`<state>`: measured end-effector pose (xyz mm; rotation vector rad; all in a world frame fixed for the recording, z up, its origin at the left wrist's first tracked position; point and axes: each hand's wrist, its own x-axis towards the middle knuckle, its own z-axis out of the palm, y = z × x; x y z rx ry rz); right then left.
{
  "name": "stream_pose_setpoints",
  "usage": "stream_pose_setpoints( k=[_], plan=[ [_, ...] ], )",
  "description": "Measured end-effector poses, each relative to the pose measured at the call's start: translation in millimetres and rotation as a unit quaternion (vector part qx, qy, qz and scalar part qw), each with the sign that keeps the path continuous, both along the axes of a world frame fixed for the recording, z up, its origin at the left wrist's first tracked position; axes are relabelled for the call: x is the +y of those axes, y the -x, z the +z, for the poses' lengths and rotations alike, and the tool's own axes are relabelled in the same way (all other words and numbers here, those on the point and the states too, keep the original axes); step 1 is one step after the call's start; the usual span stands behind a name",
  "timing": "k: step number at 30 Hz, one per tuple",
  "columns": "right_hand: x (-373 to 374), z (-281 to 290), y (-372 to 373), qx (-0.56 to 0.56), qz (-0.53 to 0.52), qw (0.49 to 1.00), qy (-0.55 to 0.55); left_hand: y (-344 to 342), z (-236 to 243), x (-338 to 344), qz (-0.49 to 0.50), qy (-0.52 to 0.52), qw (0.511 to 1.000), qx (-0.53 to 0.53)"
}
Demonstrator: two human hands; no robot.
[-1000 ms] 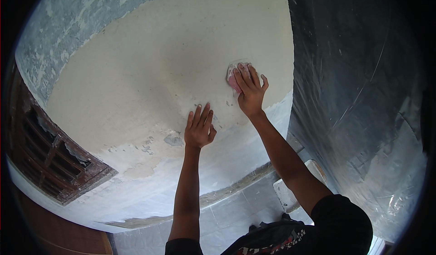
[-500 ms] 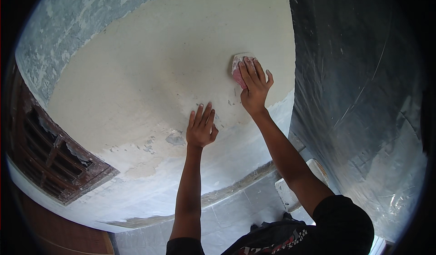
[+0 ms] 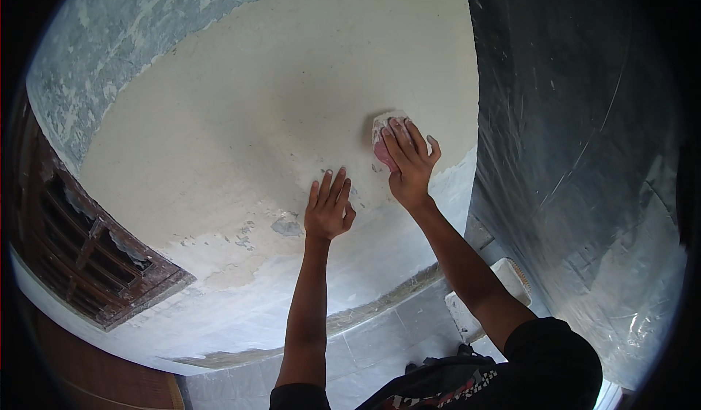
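My right hand (image 3: 414, 163) presses a pink pad (image 3: 383, 154), caked with white dust, flat against a wall (image 3: 292, 89) coated in cream-white filler. Whether the pad is sandpaper or a sponge I cannot make out. Its fingers lie over the pad, the little finger standing off to the side. To the left and a bit lower, my left hand (image 3: 328, 207) rests on the same wall, fingers stretched out and holding nothing. Bare grey patches (image 3: 287, 225) in the coating show just beside it.
A dark plastic sheet (image 3: 562, 118) hangs along the right. Old blue-grey paint (image 3: 146, 37) covers the wall's upper left. A brown wooden window frame (image 3: 95, 249) sits at the left. Below are grey floor tiles (image 3: 380, 330) and a white-smeared tray (image 3: 462, 315) by my right arm.
My right hand has slid the pink pad down the wall. My left hand stays almost in place on the wall, with the view shifted slightly.
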<state>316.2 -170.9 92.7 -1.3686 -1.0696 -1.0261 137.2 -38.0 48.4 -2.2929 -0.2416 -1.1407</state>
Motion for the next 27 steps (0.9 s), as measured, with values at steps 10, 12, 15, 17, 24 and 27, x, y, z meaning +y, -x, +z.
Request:
stream_pose_setpoints(
  k=[10, 12, 15, 17, 24, 27],
  plan=[
    [1, -130, 29, 0.032, 0.002, 0.982, 0.185, 1, 2, 4, -0.001, 0.001, 1.000, 0.002],
    [-18, -148, 30, 0.023, 0.000, 0.983, 0.185, 0, 0, 2, 0.002, -0.002, 1.000, 0.000],
    [-12, -118, 14, 0.037, 0.013, 0.993, 0.109, -3, 0, 4, 0.005, -0.004, 1.000, -0.001],
    [-11, -50, 1, 0.015, 0.012, 0.999, 0.046, 1, -2, 2, 0.008, 0.002, 1.000, 0.002],
    [22, -29, -29, -0.007, -0.019, 0.999, 0.041, -6, 1, 0, 0.004, 0.000, 1.000, -0.007],
    [8, -125, -1, 0.029, -0.011, 0.991, 0.130, -6, 3, 3, 0.005, -0.005, 1.000, -0.011]
  ],
)
